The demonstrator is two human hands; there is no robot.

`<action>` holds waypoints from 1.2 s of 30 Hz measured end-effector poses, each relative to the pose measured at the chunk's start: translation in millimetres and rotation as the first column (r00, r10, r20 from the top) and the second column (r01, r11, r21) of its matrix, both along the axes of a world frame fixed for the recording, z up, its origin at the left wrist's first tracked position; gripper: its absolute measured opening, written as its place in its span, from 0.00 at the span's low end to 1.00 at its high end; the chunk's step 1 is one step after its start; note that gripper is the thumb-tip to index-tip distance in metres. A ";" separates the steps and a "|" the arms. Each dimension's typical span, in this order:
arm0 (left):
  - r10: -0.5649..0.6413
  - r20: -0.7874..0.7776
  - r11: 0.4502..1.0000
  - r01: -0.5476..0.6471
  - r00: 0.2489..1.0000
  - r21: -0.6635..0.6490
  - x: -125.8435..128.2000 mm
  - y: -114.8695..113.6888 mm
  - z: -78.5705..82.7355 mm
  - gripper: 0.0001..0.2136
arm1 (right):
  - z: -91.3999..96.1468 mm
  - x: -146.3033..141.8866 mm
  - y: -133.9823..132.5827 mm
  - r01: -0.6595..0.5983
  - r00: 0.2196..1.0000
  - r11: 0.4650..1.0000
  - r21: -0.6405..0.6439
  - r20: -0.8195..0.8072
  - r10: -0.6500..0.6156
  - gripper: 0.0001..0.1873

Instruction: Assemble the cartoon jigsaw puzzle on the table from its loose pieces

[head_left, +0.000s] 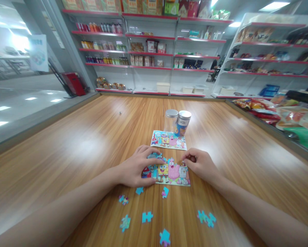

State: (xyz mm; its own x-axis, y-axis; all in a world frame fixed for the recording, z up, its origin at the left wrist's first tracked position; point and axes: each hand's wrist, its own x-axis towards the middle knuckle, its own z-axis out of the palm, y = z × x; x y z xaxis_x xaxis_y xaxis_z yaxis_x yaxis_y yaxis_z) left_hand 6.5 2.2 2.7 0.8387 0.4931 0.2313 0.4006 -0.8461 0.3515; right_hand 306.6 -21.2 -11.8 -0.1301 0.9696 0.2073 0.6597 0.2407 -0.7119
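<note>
A partly assembled jigsaw puzzle (173,171) with cartoon figures lies flat on the wooden table. My left hand (137,166) rests over its left side, fingers spread and touching it. At the puzzle's upper right edge, my right hand (200,163) pinches a small puzzle piece (183,163) between thumb and forefinger; the piece is partly hidden. Just beyond lies a printed picture sheet (169,140) of the same figures. Loose pieces are scattered on my side, among them a blue piece (147,216), a blue and pink piece (165,237) and a pair of pieces (206,218).
A clear jar (170,120) and a blue-labelled can (183,123) stand at the picture sheet's far edge. Packaged snacks (267,109) are heaped along the table's right side. Stocked shelves (151,51) line the back. A tiny object (120,113) lies far left on the table.
</note>
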 end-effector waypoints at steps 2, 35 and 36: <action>0.000 -0.001 1.000 0.000 1.000 -0.001 0.0 0.2 0.0 0.28 | 0.5 -0.1 -0.2 -0.001 1.000 1.000 0.009 0.007 0.001 0.07; -0.001 0.020 1.000 0.001 1.000 -0.009 -0.6 -0.2 -1.1 0.29 | 0.4 -0.9 -2.1 -0.020 1.000 0.998 0.053 0.010 0.020 0.07; -0.002 0.018 1.000 0.002 1.000 -0.009 -0.6 -0.2 -1.0 0.29 | 0.4 -0.6 -2.1 -0.019 1.000 0.998 0.052 0.002 0.019 0.08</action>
State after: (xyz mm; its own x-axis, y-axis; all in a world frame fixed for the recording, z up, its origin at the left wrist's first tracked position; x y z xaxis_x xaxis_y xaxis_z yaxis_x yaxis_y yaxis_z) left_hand 5.9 2.1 1.7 0.8356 0.4933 0.2418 0.3923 -0.8438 0.3662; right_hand 306.0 -23.3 -11.3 -0.1486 0.9550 0.2568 0.6558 0.2896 -0.6972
